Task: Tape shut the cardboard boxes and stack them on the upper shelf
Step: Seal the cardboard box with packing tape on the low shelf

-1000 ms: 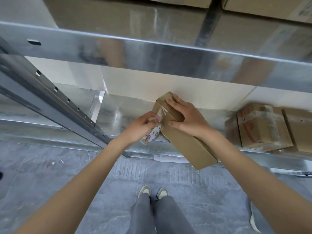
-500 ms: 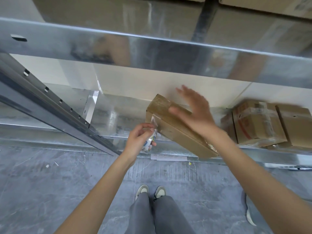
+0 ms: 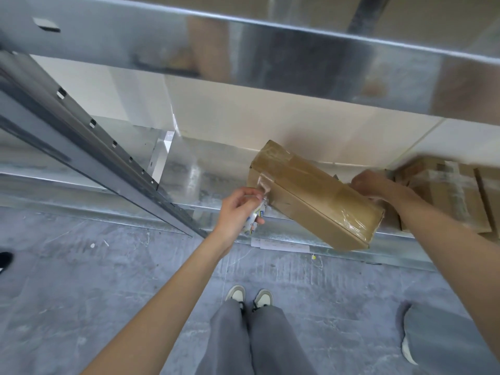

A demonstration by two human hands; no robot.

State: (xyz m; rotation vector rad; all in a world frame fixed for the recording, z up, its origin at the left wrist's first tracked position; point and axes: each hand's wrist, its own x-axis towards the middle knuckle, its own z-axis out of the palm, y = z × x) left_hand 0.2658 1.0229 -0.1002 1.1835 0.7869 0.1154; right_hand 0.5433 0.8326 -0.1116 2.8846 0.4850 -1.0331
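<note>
Clear tape now runs from the roll, pinched in the left hand, onto the box end. The box lies on the lower shelf. Right hand has left the box top, fingers curled at its far edge; grip unclear. Taping likely near done. Other boxes crowd the right; upper shelf beam overhangs.

Both forearms are bare to the edge of view; no sleeves, watch, rings or gloves visible on the left hand or right hand. Legs are clad in loose grey trousers, wide at the hem. Footwear: low sneakers, off-white toes with darker grey-green panels and dark laces.
</note>
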